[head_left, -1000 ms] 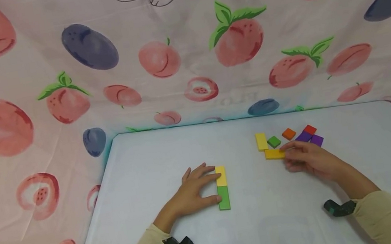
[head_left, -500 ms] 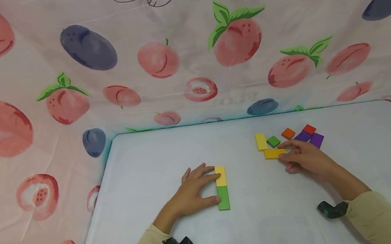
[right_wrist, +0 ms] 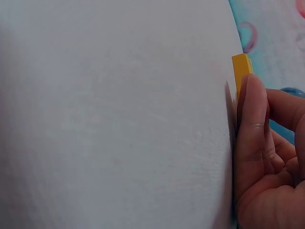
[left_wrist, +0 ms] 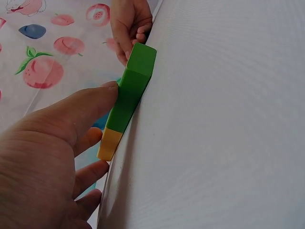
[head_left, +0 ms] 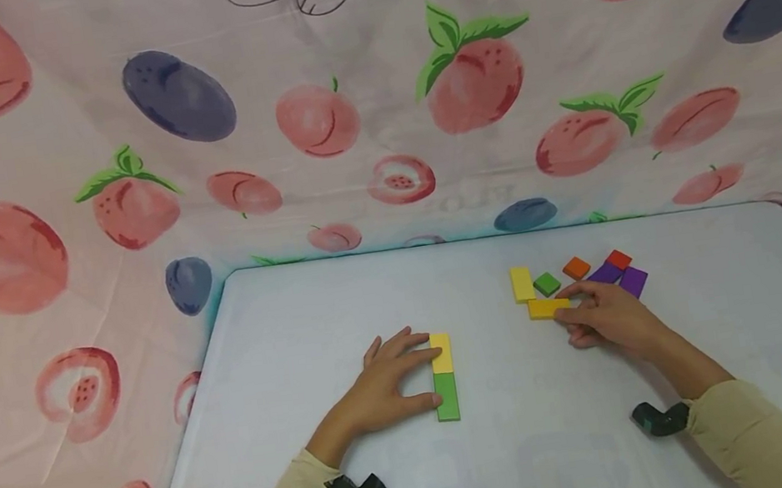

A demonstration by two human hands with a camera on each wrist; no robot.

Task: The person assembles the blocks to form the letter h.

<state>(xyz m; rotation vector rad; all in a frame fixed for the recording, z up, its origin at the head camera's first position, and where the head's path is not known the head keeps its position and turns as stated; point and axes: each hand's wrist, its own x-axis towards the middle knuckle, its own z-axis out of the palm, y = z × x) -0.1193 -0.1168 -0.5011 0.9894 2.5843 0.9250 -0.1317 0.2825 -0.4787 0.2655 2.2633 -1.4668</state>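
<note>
On the white table a yellow block (head_left: 441,352) and a green block (head_left: 447,397) lie end to end in an upright line. My left hand (head_left: 390,387) is at their left side, its thumb touching the green block and a fingertip on the yellow one. In the left wrist view the thumb (left_wrist: 97,102) lies against the green block (left_wrist: 133,86). To the right, my right hand (head_left: 610,317) pinches the right end of a darker yellow block (head_left: 546,308) between thumb and finger. Its left end sticks out past the thumb in the right wrist view, where the yellow block (right_wrist: 241,69) shows.
Around the right hand lie another yellow block (head_left: 522,284), a small green block (head_left: 547,283), an orange block (head_left: 577,268), a red block (head_left: 618,259) and purple blocks (head_left: 634,281). A fruit-print cloth (head_left: 332,50) hangs behind the white table (head_left: 339,302).
My right hand has shifted slightly left and its thumb and finger have come onto the end of the darker yellow block. The left hand and its two blocks stay put.
</note>
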